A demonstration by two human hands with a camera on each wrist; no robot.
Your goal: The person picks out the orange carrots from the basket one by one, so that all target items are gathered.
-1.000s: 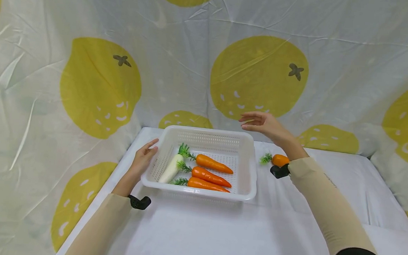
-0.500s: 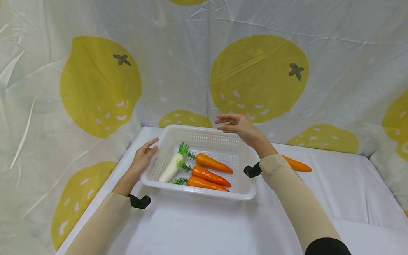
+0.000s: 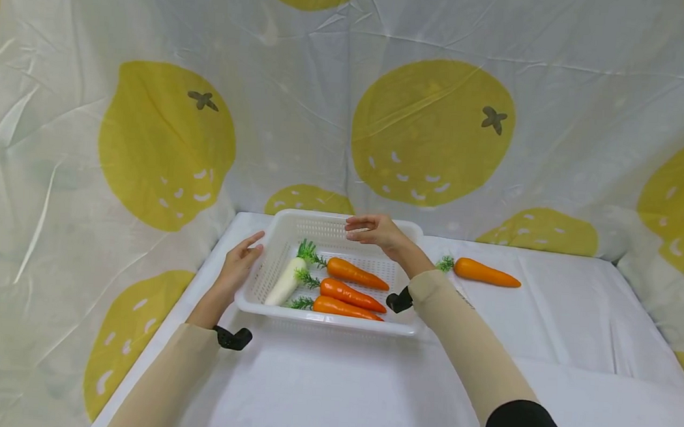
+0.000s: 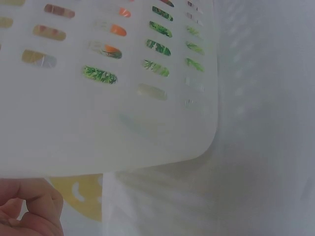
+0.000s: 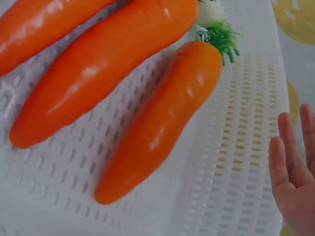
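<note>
A white perforated basket (image 3: 329, 324) holds three orange carrots (image 3: 357, 274) and a white radish (image 3: 286, 282) with green leaves. At the basket's left rim is my left hand (image 3: 237, 264), its fingertips against or close beside the outer wall. In the left wrist view, part of that hand (image 4: 34, 209) shows by the basket's wall (image 4: 59, 132), with bent fingers. My right hand (image 3: 382, 234), holding nothing, hovers over the basket's back part. The right wrist view shows its fingers (image 5: 291, 157) spread beside the basket, with carrots (image 5: 162, 123) below.
Another orange carrot (image 3: 485, 273) with green leaves lies on the white cloth (image 3: 559, 318) to the right of the basket. Behind the table hangs a pale curtain (image 3: 295, 106) with yellow fruit prints.
My right hand has moved left and then lower, from the basket's back right to over its back part. The carrot outside has come into full view. My left hand has stayed put.
</note>
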